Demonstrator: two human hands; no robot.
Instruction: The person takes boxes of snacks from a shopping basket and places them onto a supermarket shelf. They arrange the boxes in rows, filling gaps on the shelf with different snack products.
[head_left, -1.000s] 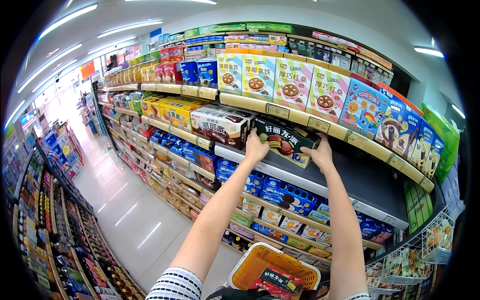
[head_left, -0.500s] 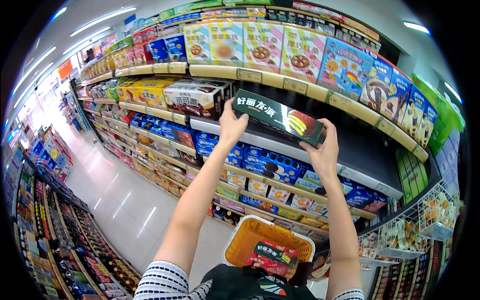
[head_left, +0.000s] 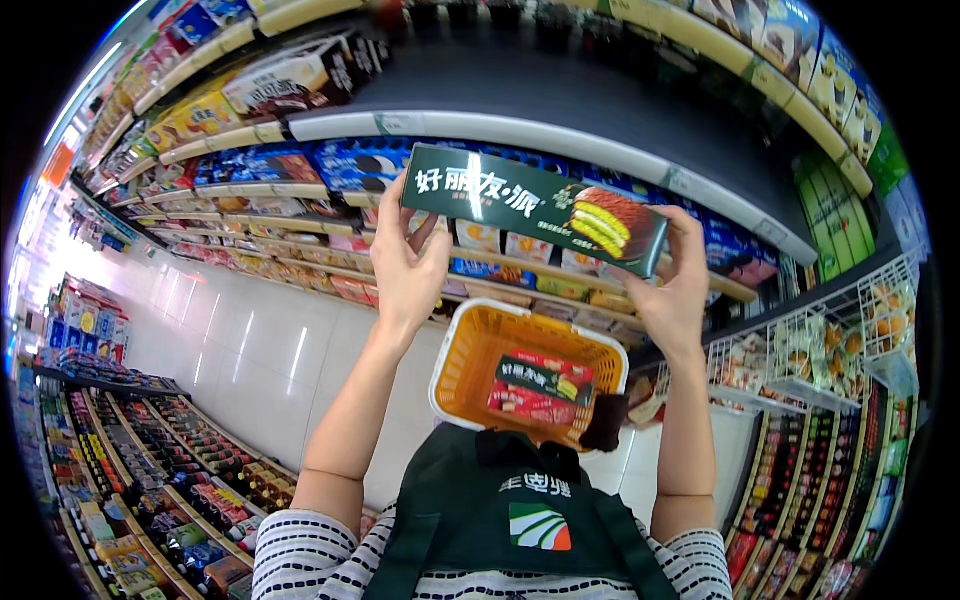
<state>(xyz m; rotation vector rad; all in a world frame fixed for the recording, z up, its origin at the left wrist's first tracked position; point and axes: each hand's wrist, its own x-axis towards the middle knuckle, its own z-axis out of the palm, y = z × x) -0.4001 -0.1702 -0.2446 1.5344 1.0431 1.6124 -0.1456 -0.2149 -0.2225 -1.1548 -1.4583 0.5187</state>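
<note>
Held up before the shelves is a long dark green box of chocolate pies (head_left: 530, 208), its broad printed side facing me and its right end tilted lower. My left hand (head_left: 408, 262) grips the left end, while my right hand (head_left: 675, 285) closes around the right end. Some fingertips of both hands are hidden behind the box. Below it, an orange basket (head_left: 450, 350) with a pale rim contains a green box (head_left: 545, 378) and red boxes (head_left: 530, 404).
A dark shelf board (head_left: 470, 75) with bare space lies beyond the box. Brown and white cartons (head_left: 290, 80) stand on its left. Blue biscuit packs (head_left: 360, 165) fill the shelf below. Wire baskets of packaged food (head_left: 815, 345) hang at right. Bottle shelves (head_left: 150, 470) flank the tiled aisle (head_left: 270, 340).
Both hands have brought the green box away from the shelf and closer to me, over the basket's far side. My view has tilted downward.
</note>
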